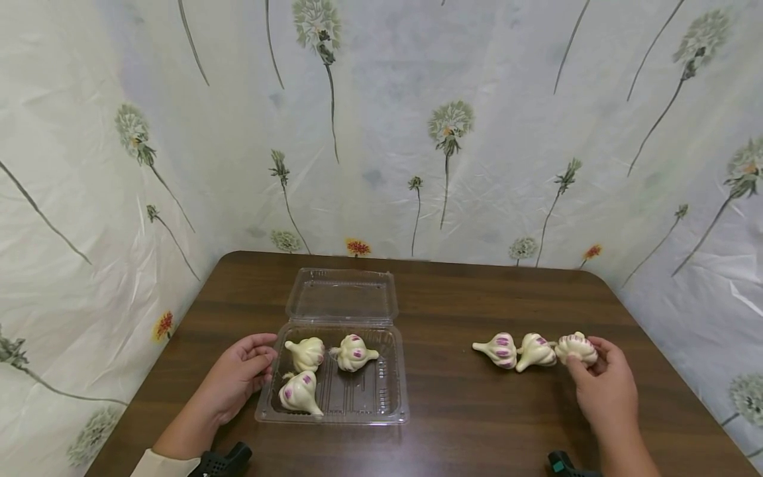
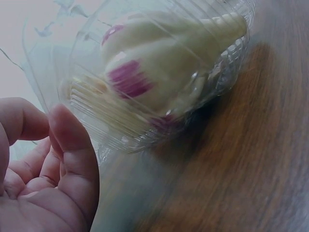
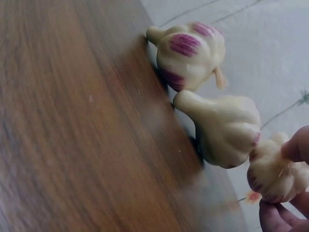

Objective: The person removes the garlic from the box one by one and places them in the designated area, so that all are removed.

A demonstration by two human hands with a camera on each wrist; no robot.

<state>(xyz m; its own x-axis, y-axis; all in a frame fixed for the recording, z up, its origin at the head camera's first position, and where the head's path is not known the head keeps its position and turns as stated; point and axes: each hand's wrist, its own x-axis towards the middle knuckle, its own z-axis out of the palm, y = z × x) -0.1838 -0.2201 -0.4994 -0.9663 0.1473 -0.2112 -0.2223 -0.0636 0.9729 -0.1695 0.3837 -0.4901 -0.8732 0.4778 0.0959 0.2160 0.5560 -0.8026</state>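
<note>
My right hand (image 1: 610, 391) grips a cream-and-purple garlic bulb (image 1: 575, 348) between thumb and fingers at the right end of a row. Two more bulbs, a middle garlic bulb (image 3: 224, 128) and a far garlic bulb (image 3: 190, 53), lie beside it on the table. On the left, a clear plastic clamshell container (image 1: 393, 404) stands with its lid (image 1: 342, 295) folded back. It holds three bulbs: an upper-left one (image 1: 306, 354), a lower-left one (image 1: 300, 392) and a right one (image 1: 354, 354). My left hand (image 1: 235, 377) pinches the container's left rim with thumb and index finger.
The brown wood-grain table (image 1: 441, 430) ends at a back edge against a wall covering (image 1: 381, 185) printed with dandelions. Dark wrist straps, a left one (image 1: 222, 460) and a right one (image 1: 569, 464), show at the bottom.
</note>
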